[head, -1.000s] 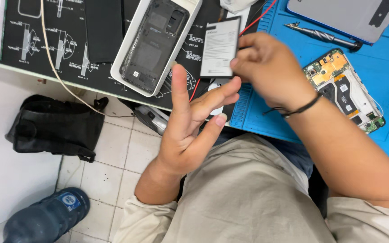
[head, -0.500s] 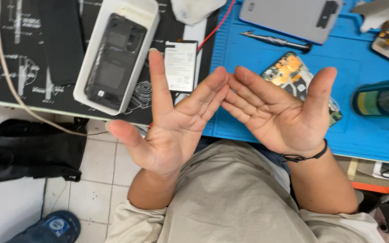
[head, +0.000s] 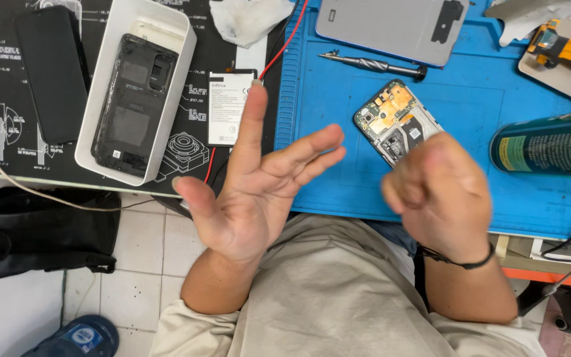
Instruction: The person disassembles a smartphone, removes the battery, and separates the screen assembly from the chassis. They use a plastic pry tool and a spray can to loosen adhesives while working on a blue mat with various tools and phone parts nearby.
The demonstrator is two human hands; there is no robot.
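Note:
My left hand (head: 256, 185) is raised palm-up over the bench edge, fingers spread, holding nothing. My right hand (head: 439, 192) hovers to its right, blurred, fingers curled loosely with nothing visible in it. Just beyond it on the blue mat (head: 338, 178) lies an opened phone body (head: 396, 120) with its circuit board exposed. A flat white-labelled phone battery (head: 230, 106) lies on the black mat beyond my left fingertips. A white tray (head: 100, 99) holds a black phone back frame (head: 133, 102).
A dark phone screen (head: 53, 73) lies left of the tray. A screwdriver (head: 371, 65), a grey back cover (head: 394, 26) and a second board (head: 566, 49) sit at the back. A green can (head: 550, 145) lies at right. A black bag (head: 34, 231) rests on the floor.
My right hand set the battery down on the black mat, then both hands opened palm-up. Now the right hand has turned over and curled; the left stays open.

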